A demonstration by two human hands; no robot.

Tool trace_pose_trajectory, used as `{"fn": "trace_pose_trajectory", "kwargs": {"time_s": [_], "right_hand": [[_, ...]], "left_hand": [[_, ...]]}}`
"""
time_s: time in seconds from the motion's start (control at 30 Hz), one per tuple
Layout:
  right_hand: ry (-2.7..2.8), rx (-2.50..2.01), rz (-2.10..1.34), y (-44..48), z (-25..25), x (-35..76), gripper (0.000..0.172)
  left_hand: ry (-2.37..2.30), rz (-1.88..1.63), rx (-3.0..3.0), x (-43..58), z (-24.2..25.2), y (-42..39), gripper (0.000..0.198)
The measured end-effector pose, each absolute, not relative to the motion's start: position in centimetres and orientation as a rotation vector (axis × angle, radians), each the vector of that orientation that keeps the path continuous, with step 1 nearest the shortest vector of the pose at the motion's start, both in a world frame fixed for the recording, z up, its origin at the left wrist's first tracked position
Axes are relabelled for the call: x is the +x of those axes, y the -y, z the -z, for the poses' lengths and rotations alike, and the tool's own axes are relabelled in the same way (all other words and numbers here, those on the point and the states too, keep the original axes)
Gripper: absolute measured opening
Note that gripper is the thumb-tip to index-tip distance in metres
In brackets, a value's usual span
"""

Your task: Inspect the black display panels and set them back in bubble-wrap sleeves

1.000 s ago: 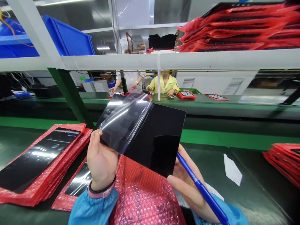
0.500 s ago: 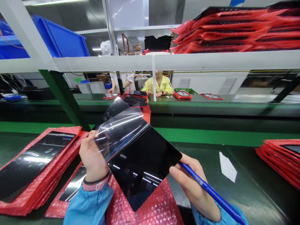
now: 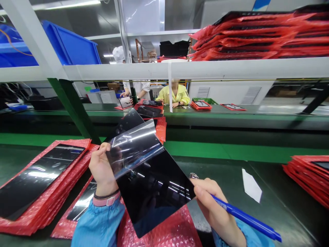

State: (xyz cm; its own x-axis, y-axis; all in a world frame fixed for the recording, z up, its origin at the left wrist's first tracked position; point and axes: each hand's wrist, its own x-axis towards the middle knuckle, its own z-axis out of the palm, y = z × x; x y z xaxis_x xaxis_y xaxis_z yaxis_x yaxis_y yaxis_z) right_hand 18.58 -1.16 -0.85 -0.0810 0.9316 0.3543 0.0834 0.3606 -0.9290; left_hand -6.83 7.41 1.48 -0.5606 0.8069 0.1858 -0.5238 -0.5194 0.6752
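Observation:
A glossy black glass panel (image 3: 154, 195) is held tilted in front of me, with a clear film (image 3: 135, 144) curled back over its upper part. My left hand (image 3: 102, 171) pinches the film's left edge. The panel's right corner sits between thumb and fingers of my right hand (image 3: 213, 202), which also keeps a blue marker pen (image 3: 253, 219) tucked in it, pointing down to the right. Beneath the panel lies red bubble wrap (image 3: 174, 230). Another dark panel (image 3: 83, 202) on red wrap lies partly hidden behind my left sleeve.
At left, a panel (image 3: 43, 178) tops a stack of red bubble-wrap sleeves (image 3: 69, 181). More red sleeves (image 3: 305, 185) are piled at right, near a white paper piece (image 3: 252, 185). A shelf rail (image 3: 218, 69) crosses above. Two people work across the line.
The panel's right corner has dropped with my right hand, and the panel has turned. The film shows a tighter curl. Across the line, a person has raised a tablet-like item.

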Motion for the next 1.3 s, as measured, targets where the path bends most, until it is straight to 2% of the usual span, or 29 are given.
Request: {"fn": "trace_pose_trajectory", "kwargs": {"time_s": [0.17,0.37,0.47,0.63,0.73,0.87,0.97,1.17,1.3], "right_hand": [[1.549,-1.057,-0.962,1.6,-0.4,18.2,0.053],[1.622,-1.014,-0.87,0.9,-1.0,18.2,0.031],[1.673,-0.899,-0.945,0.7,-1.3,17.7,0.03],[1.564,-0.876,-1.082,1.0,0.2,16.8,0.055],[1.545,-0.946,-1.052,1.2,1.5,17.0,0.073],[1.641,-1.075,-0.831,1.4,2.0,17.3,0.081],[1.721,-0.974,-0.655,1.5,1.7,17.1,0.093],[1.932,-0.679,0.034,1.2,1.6,16.6,0.102],[1.997,-0.661,0.075,1.3,1.6,17.0,0.104]], "left_hand": [[-0.731,-1.988,0.738,-6.1,-1.9,-6.6,0.013],[-0.699,-1.961,1.015,-4.7,-1.2,-5.2,0.02],[-0.693,-1.937,1.115,-4.3,-0.9,-4.7,0.023],[-0.654,-2.029,1.248,-4.0,-1.2,-4.3,0.024],[-0.67,-2.04,1.228,-4.0,-1.3,-4.3,0.024],[-0.698,-2.121,1.283,-4.0,-1.2,-4.4,0.025],[-0.665,-2.174,1.359,-4.1,-1.2,-4.4,0.025],[-0.775,-2.191,1.431,-4.3,-0.9,-3.9,0.029],[-0.74,-2.287,1.436,-4.6,0.0,-3.7,0.027]]}}
